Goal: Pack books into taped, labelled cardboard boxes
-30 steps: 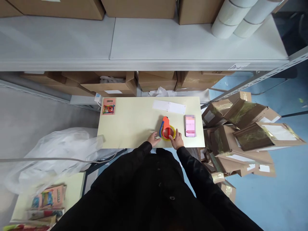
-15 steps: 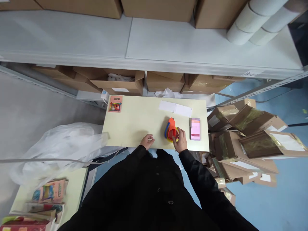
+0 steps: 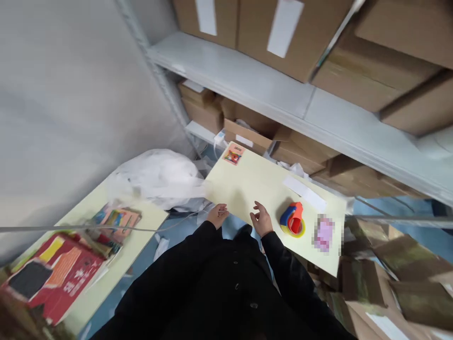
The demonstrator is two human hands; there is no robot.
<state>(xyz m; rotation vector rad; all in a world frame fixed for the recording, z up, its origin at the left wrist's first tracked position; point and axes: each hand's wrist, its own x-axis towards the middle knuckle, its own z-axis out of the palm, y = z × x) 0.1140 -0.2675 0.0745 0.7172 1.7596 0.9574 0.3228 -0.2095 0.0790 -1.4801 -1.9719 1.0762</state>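
My left hand (image 3: 217, 216) hovers by the near edge of the pale table (image 3: 262, 172), its fingers loosely bent and nothing seen in them. To its right, my right hand (image 3: 261, 219) has its fingers apart and holds nothing. An orange, red and blue tape dispenser (image 3: 296, 216) with a yellow roll lies on the table, right of my right hand and apart from it. Farther right is a blurred-out phone (image 3: 323, 233). White paper slips (image 3: 305, 192) lie behind the dispenser. A pink picture packet (image 3: 233, 154) sits at the table's far left corner.
A second table (image 3: 138, 241) at left bears a red box (image 3: 60, 278) and colourful packets (image 3: 118, 222). White plastic sheeting (image 3: 159, 174) bulges between the tables. Shelving (image 3: 240, 80) with cardboard boxes stands behind. More cartons (image 3: 392, 278) are piled at right. A cable (image 3: 141, 230) crosses the left side.
My right hand has let go of the tape dispenser, which stays on the table, and has moved left of it. The view has swung left, showing more of the side table.
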